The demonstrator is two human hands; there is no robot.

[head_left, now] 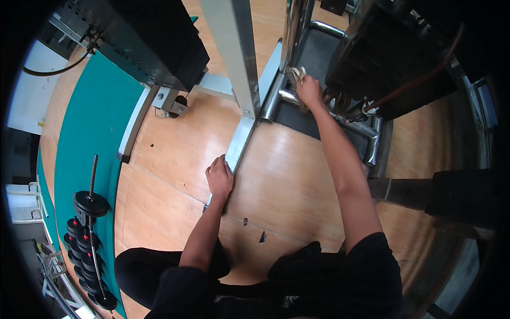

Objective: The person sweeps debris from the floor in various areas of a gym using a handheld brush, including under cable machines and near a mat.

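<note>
My right hand [309, 91] grips a brush [295, 74] with a cream handle and brownish bristles. Most of the brush is hidden under my fingers. It sits against the chrome tube frame [272, 104] at the foot of a gym machine, beside an upright chrome post [292, 36]. My left hand [220, 177] is closed over the light grey metal base beam [240, 139] lower down. From that beam rises a thick grey upright [235, 48]. Behind the chrome tubes lies a dark base plate [297, 119].
Black weight stacks [171, 48] stand left and right of the upright. At left, a green mat [95, 103] carries a loaded barbell [91, 203] and several black dumbbells [85, 255]. A red-brown cable [422, 79] slants across the right stack. Small dark scraps [262, 237] lie on the wood-look floor [291, 171].
</note>
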